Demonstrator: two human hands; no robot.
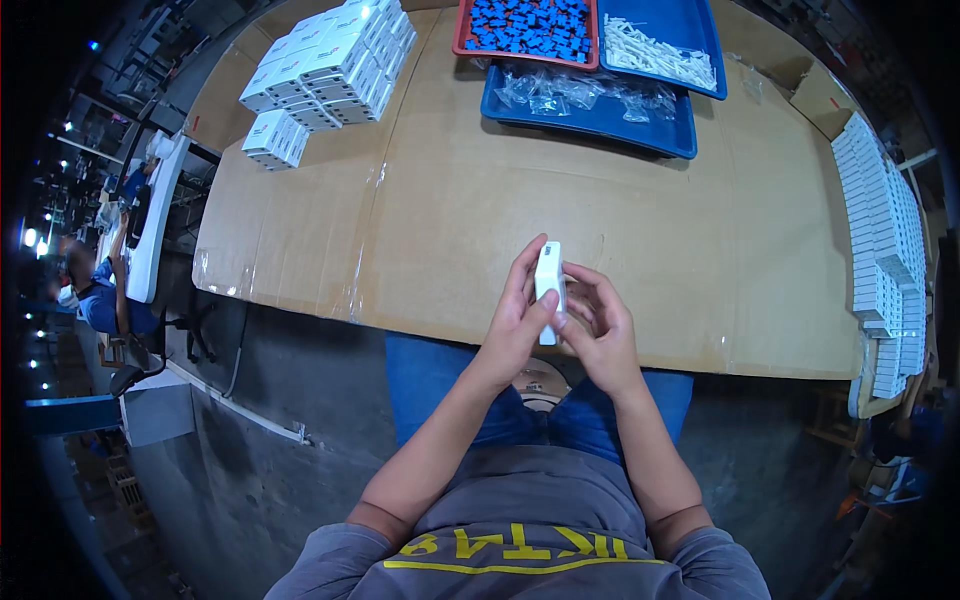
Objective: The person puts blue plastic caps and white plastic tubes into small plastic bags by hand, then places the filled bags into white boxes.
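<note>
A small, narrow white box (549, 285) is held upright in front of me, just over the table's near edge. My left hand (517, 325) is closed around its left side, with the thumb pressed on the face toward me. My right hand (607, 330) is curled against the box's right side, its thumb near the lower part and its fingers bent behind. Part of the box's right face is hidden by those fingers.
Stacked white boxes (320, 65) stand at the far left of the cardboard-covered table (450, 220). At the back lie a red tray of blue parts (530, 28), a blue tray of white pieces (660, 50) and a blue tray with clear bags (590, 105). More boxes (885, 240) line the right edge.
</note>
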